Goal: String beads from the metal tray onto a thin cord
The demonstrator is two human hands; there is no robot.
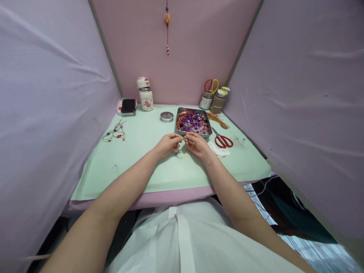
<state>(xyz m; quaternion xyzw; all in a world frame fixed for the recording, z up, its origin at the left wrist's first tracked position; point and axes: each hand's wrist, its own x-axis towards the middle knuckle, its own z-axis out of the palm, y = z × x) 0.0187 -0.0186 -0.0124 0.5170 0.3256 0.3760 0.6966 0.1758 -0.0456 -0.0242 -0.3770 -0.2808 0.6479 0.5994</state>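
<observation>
My left hand [170,145] and my right hand [195,144] meet over the middle of the table, just in front of the metal bead tray [182,133]. The fingertips of both are pinched on a thin beaded cord, whose strand runs between them. Purple and clear beads [175,150] on this cord dangle below my left fingers, and a thin loop of the cord's end hangs near the tabletop. What exactly sits between the fingertips is too small to make out. Mixed purple, red and orange beads [193,121] fill the tray.
Red-handled scissors [223,141] and a white cloth [219,150] lie right of my hands. Orange cords [218,120], a small round dish [166,116], jars [218,103], a bottle [147,99] and a phone [129,105] stand farther back. Finished-looking beaded strings [116,132] lie left.
</observation>
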